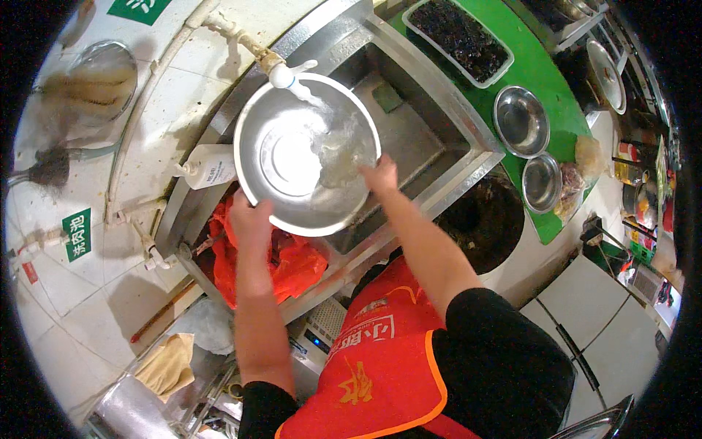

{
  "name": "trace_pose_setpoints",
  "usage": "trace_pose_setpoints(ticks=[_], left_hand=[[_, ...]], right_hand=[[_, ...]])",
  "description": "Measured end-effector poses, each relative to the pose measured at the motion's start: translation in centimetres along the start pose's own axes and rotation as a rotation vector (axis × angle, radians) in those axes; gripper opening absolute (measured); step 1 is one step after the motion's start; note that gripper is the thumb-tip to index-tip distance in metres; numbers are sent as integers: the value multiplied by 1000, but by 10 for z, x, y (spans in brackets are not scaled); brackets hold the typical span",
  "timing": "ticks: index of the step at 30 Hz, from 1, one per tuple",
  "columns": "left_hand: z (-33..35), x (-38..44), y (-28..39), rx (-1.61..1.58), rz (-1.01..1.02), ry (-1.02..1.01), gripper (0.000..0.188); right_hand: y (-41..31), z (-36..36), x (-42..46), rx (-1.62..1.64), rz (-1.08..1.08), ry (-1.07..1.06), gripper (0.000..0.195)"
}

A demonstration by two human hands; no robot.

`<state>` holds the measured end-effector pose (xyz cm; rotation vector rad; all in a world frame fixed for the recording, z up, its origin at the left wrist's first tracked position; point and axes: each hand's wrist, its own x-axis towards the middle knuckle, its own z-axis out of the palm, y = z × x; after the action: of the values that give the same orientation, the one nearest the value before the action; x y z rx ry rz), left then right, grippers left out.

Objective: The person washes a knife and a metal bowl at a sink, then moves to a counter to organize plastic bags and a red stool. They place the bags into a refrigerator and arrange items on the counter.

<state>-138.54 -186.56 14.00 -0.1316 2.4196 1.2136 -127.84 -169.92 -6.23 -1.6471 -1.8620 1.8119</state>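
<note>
Both hands hold a large stainless steel basin [279,208] tilted over a metal double sink [406,131]. My left hand [249,214] grips its near left rim, with the fingers partly blurred. My right hand [380,173] is closed on the right rim. Water runs from a white tap [282,76] into the upper part of the basin, and some water lies on its right side. Under my left forearm, a red plastic bag [296,266] fills the left sink bowl. A white pump bottle [211,166] stands against the basin's left side.
A green board [543,71] at the right bears a plastic tub of dark food [460,41] and two steel bowls [521,120]. A round dark opening [482,225] lies right of the sink. Pipes [131,126] run along the tiled wall. A tan cloth [167,365] lies at lower left.
</note>
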Motion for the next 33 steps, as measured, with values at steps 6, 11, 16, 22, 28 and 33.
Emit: trace_pose_setpoints(ticks=[6, 11, 16, 22, 28, 33], left_hand=[[33, -10, -28, 191, 275, 322, 51], [22, -8, -33, 18, 208, 126, 44], [27, -14, -13, 191, 323, 317, 47], [23, -23, 6, 74, 202, 212, 43], [13, -14, 9, 331, 349, 113, 50], [-36, 15, -31, -186, 143, -191, 36]], right_hand=[[23, 23, -6, 217, 354, 34, 55], [13, 2, -1, 384, 87, -71, 52], [-14, -6, -21, 125, 237, -49, 52], [-11, -13, -9, 187, 49, 68, 45], [36, 4, 4, -226, 86, -54, 69], [-13, -55, 101, -453, -167, -217, 54]])
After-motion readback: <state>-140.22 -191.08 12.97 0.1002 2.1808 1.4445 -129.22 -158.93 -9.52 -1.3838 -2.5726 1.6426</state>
